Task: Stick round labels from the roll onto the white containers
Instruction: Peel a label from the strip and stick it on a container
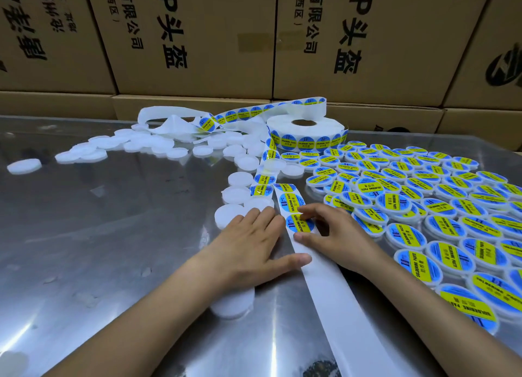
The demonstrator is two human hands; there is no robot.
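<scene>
A white backing strip (pixel 336 300) runs from the label roll (pixel 306 132) toward me across the steel table (pixel 113 235). My left hand (pixel 248 249) lies flat beside the strip, thumb pressing on its bare part. My right hand (pixel 336 235) pinches the edge of a round blue-and-yellow label (pixel 299 223) on the strip. Several plain white containers (pixel 237 178) lie left of the strip, one (pixel 233 303) under my left wrist. Several labelled containers (pixel 423 207) cover the right side.
Stacked cardboard boxes (pixel 197 37) form a wall behind the table. Loose used backing paper (pixel 169 119) curls at the back left of the roll. A single white container (pixel 24 166) lies at the far left, another (pixel 12 362) at the bottom left corner.
</scene>
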